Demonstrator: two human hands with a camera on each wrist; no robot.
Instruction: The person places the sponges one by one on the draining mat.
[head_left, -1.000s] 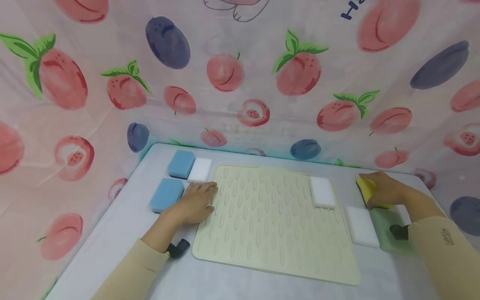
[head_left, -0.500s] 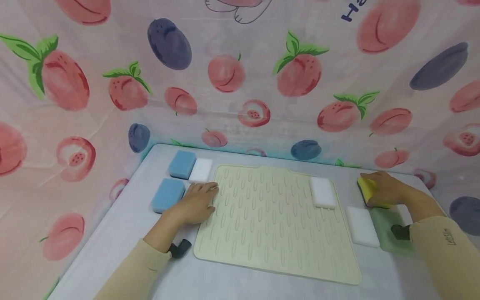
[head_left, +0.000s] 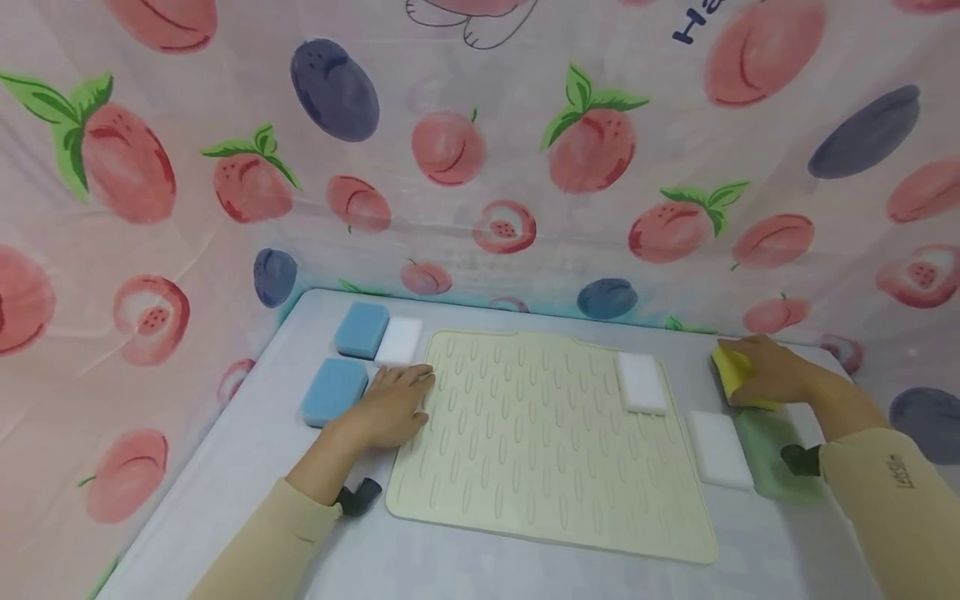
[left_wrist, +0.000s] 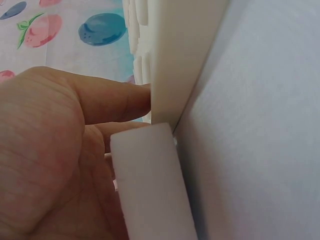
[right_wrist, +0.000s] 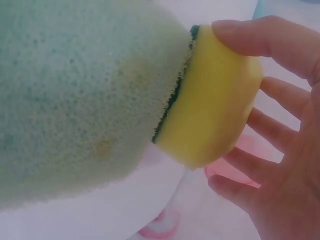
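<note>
Basically, fruit-print backdrop (head_left: 465, 92) behind, white table (head_left: 750, 550), cream mat (head_left: 525, 442) flat on it, left hand (head_left: 386, 406) relaxed, fingers on mat's left edge, right hand (head_left: 776, 371) beyond mat's right side, thumb and fingers gripping dark-backed yellow sponge (head_left: 731, 370) near table's far right corner.

The table (head_left: 465, 571) holds a mat (head_left: 540, 450) against the left hand (head_left: 390, 406), two blue sponges (head_left: 335, 392) left of that hand, and a white block (head_left: 720, 448) and green sponge (head_left: 772, 458) nearer than the right hand (head_left: 772, 372).

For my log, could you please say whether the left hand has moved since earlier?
No: against the cream, rectangular, ribbed mat, the left hand shows no shift.
</note>
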